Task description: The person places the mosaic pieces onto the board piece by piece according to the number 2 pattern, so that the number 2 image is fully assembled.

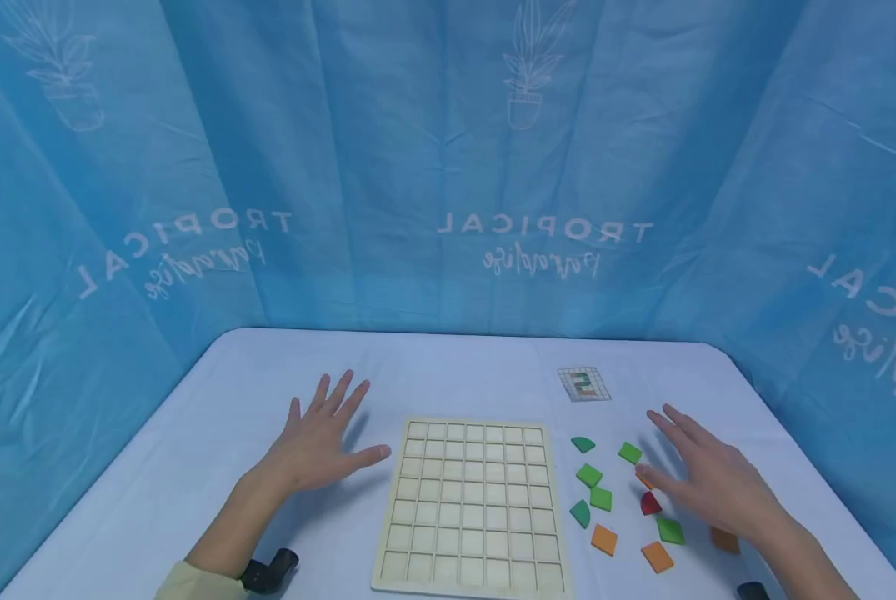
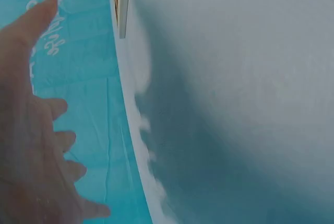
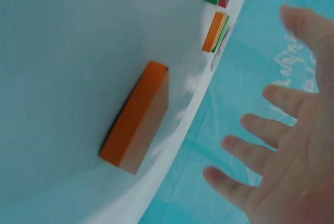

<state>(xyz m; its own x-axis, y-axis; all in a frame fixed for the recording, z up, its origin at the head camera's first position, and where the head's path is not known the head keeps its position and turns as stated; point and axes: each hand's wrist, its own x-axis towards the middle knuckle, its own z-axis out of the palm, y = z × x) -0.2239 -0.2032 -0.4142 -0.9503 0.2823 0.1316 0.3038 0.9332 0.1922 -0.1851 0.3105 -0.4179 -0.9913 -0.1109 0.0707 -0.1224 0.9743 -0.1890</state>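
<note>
My left hand (image 1: 316, 454) hovers over the table just left of a pale wooden grid board (image 1: 472, 517), fingers spread and holding nothing. On the other side, my right hand (image 1: 721, 479) is held above scattered flat pieces, its fingers extended and nothing in its grasp. Between board and right hand lie green squares (image 1: 588, 476), green rounded pieces (image 1: 583, 444), a red rounded piece (image 1: 650, 503) and orange squares (image 1: 603, 540). One orange piece (image 1: 645, 478) is partly hidden behind the right thumb. In the right wrist view, an orange square (image 3: 138, 119) lies below the open palm.
A small card (image 1: 584, 384) printed with a grid and a coloured figure lies behind the pieces. White cloth covers the table (image 1: 432, 371). Blue curtains (image 1: 448, 167) with mirrored lettering hang around its back and sides.
</note>
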